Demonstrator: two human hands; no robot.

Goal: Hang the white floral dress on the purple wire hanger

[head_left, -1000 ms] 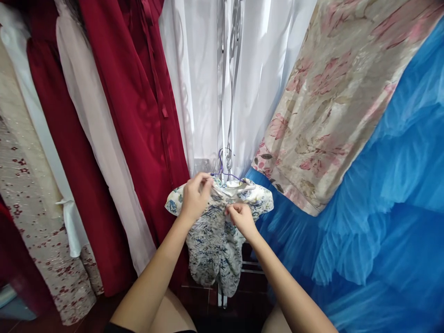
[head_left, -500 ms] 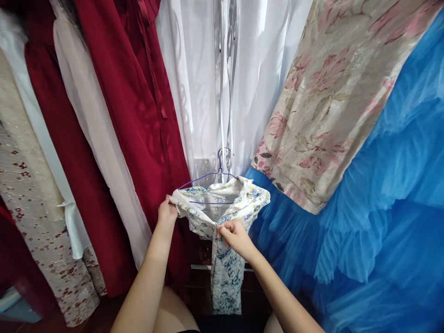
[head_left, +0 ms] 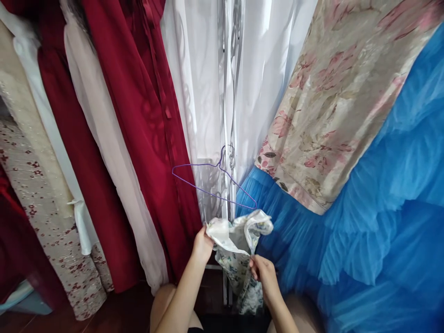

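A white garment with a blue and yellow floral print (head_left: 229, 259) hangs between my two hands, its neckline gaping toward me. My left hand (head_left: 203, 245) pinches its left shoulder edge. At the front, my right hand (head_left: 265, 273) is closed on the fabric by the neckline. Just above the garment a thin purple wire hanger (head_left: 208, 188) hangs tilted, its right end lower, with nothing on it. The hanger's hook catches a white metal stand (head_left: 227, 115).
Dark red dresses (head_left: 132, 115) and a pale pink one (head_left: 104, 129) hang at left. White cloth (head_left: 204, 69) is behind the stand. On the right hang a floral beige garment (head_left: 322, 125) and a ruffled blue tulle skirt (head_left: 374, 222). A light blue basin (head_left: 29, 300) stands at lower left.
The floral garment has come off the purple hanger and moved down and right, toward me, in both hands. The hanger now swings tilted and bare.
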